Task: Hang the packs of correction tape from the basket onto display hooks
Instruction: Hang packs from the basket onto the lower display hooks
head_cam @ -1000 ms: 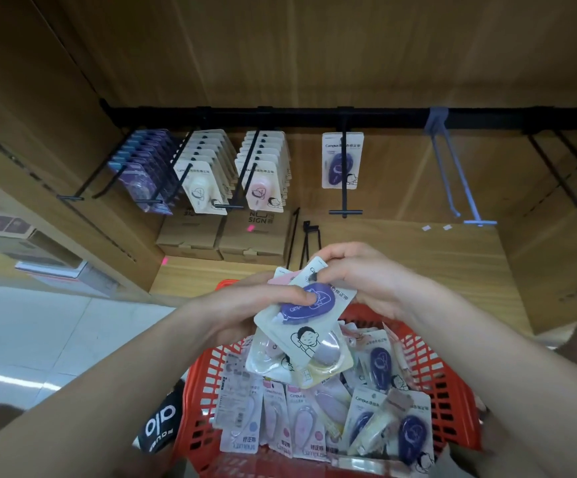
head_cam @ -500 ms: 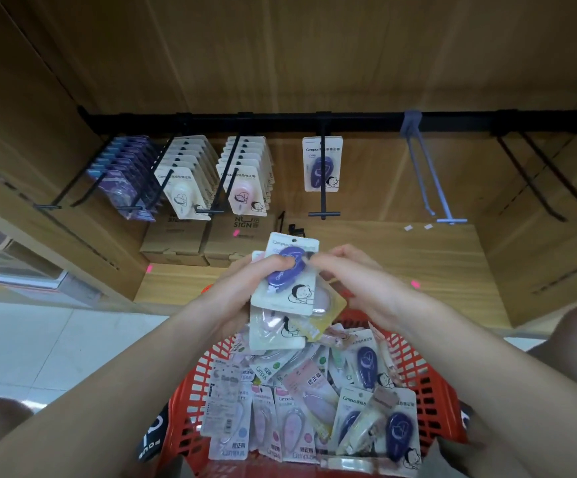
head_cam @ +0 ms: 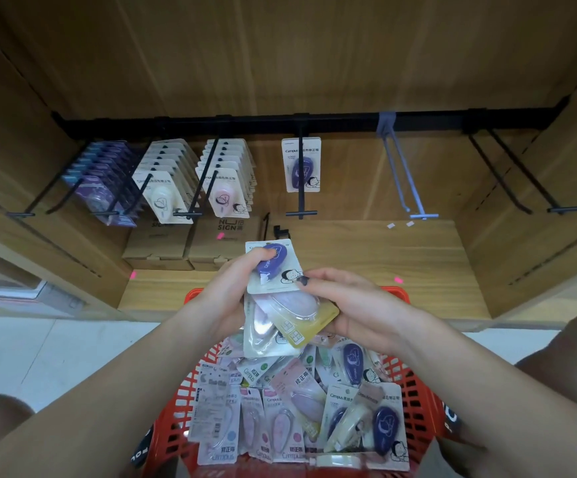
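Observation:
My left hand [head_cam: 226,298] grips a small stack of correction tape packs above the red basket [head_cam: 414,384]. On top of the stack is a white pack with a purple tape [head_cam: 273,265], my thumb pressing on it. Below it are a pink-tape pack [head_cam: 294,305] and a yellow-backed pack [head_cam: 309,324]. My right hand [head_cam: 356,305] holds the stack's right side, fingertips on the top pack's lower corner. Several loose packs [head_cam: 290,405] fill the basket. On the black rail, one purple pack [head_cam: 301,164] hangs alone on the middle hook [head_cam: 300,212].
Three hooks to the left are full: purple packs [head_cam: 102,186], cream packs [head_cam: 164,188], pink packs [head_cam: 226,182]. A grey hook [head_cam: 407,181] and a black hook [head_cam: 521,181] on the right are bare. Cardboard boxes [head_cam: 190,244] stand on the wooden shelf.
Both hands have lifted the stack up and toward the shelf. The top purple pack has slid upward out of the stack, turning upright under my left thumb.

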`<state>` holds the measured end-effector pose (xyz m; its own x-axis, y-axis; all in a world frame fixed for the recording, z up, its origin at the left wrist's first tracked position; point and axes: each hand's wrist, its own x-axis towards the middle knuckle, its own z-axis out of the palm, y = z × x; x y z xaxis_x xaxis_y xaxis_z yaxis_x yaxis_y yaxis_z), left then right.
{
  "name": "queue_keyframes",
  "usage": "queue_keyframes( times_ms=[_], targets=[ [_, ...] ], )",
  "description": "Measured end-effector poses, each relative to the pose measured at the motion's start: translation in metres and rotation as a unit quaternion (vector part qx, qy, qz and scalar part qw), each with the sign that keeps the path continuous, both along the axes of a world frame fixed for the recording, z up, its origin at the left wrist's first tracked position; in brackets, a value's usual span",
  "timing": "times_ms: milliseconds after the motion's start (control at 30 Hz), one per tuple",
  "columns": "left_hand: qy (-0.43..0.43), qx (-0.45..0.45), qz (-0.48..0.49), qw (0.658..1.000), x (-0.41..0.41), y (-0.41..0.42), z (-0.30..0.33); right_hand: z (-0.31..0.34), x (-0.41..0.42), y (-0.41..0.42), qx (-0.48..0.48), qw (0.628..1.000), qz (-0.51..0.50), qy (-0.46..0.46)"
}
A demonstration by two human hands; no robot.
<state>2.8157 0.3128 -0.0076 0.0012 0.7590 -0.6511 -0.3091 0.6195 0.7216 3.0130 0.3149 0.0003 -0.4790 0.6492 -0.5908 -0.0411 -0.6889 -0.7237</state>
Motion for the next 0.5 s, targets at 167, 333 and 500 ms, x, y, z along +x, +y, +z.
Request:
queue_keyframes(
  times_ms=[167,333,500],
  targets=[
    [-0.014,-0.006,-0.019,1.000,0.003,0.003,-0.006,-0.003,0.013,-0.001,-0.008,0.999,-0.022,0.042],
    [-0.001,0.003,-0.030,1.000,0.010,0.005,-0.011,-0.008,0.023,-0.007,0.005,0.999,-0.027,0.032],
    [0.018,0.005,-0.002,1.000,0.024,0.004,-0.012,-0.019,0.024,-0.015,0.038,0.996,-0.081,-0.005]
  ],
)
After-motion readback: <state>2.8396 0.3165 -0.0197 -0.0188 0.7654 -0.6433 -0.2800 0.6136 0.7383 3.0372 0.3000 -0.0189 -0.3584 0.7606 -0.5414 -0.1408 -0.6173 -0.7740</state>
